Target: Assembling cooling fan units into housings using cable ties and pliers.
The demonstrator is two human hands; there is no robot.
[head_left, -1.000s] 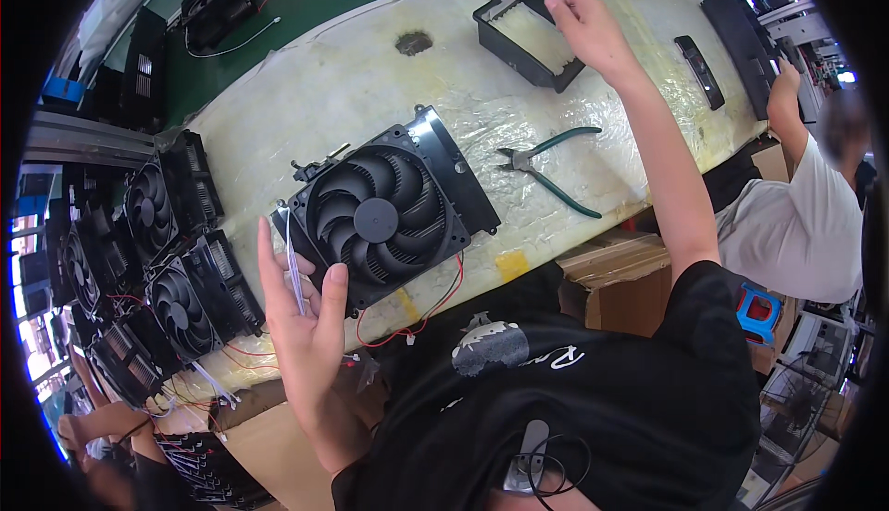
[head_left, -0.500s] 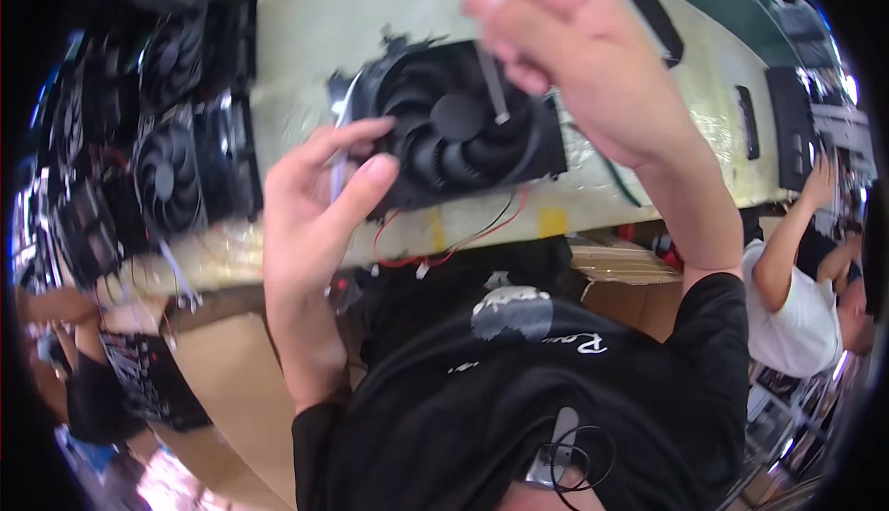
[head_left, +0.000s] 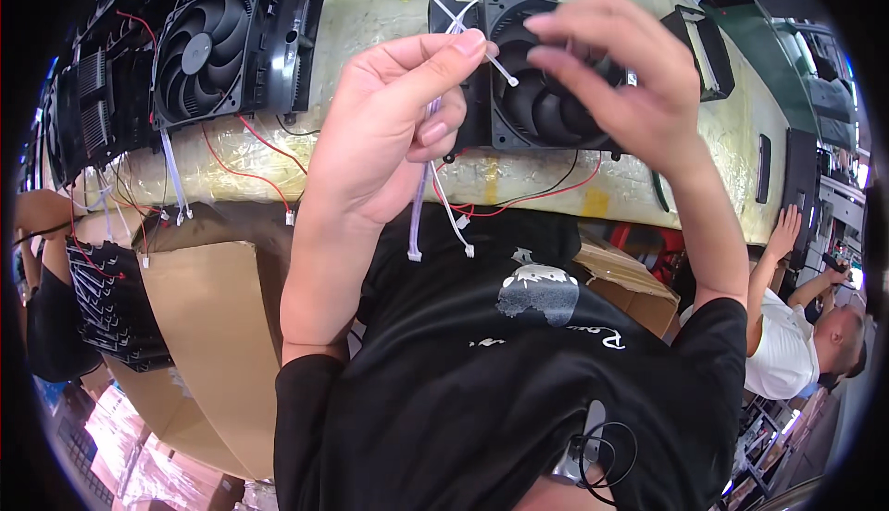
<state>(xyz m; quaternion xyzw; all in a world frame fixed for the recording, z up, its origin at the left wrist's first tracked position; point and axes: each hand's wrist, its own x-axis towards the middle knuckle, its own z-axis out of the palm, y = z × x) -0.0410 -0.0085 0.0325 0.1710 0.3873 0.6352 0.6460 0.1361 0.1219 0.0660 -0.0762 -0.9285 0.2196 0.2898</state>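
In front of me on the table lies a black cooling fan unit [head_left: 535, 111], a round fan in a square frame. My left hand [head_left: 394, 108], at its left side, pinches a thin white cable tie [head_left: 502, 68] between thumb and forefinger. The tie's small head points down to the right. White cables [head_left: 421, 215] with small plugs hang below this hand; whether its curled fingers also grip them is hidden. Over the fan's right part hovers my right hand [head_left: 639, 76], slightly blurred, its thumb and fingers apart with nothing visible between them.
More black fan units [head_left: 199, 53] stand on the left, their red, black and white wires hanging over the table's edge. Cardboard boxes [head_left: 204, 326] are below. A black frame [head_left: 699, 53] and a black bar [head_left: 763, 168] lie right. A co-worker [head_left: 787, 344] is at the far right.
The cable tie was in my right hand; now my left hand pinches it and the right has opened. The view has shifted, so the fan unit appears further right.
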